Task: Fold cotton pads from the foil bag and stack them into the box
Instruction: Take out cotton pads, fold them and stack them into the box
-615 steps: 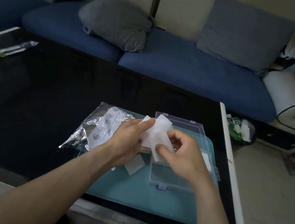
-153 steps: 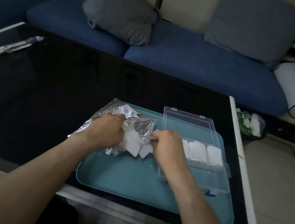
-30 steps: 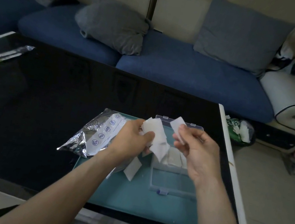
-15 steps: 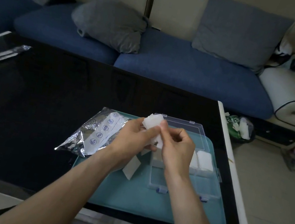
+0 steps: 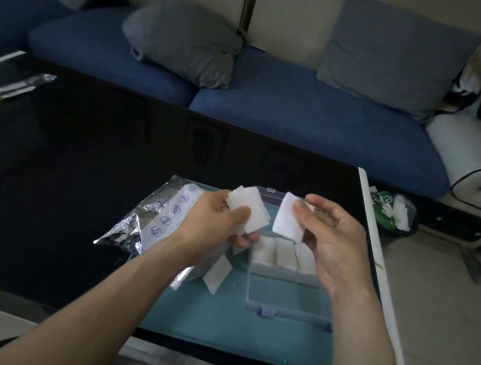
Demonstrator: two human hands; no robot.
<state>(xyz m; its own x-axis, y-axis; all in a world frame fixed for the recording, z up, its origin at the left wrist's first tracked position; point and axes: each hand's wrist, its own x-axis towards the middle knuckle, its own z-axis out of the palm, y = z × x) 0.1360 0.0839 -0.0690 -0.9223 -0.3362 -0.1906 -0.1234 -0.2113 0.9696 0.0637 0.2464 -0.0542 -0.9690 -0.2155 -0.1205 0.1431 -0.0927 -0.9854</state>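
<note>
Gripping cotton pads, both hands, apart.

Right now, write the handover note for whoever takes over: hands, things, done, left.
Left hand grips a small bunch of cotton pads.
Right hand pinches a single pad, raised above the box.
Foil bag lies partly on the tray, left of the box; a loose pad lies beside it.
Done: the box's far row holds stacked pads.
Left: fold and stack the held pads; the near part is unfilled.
</note>
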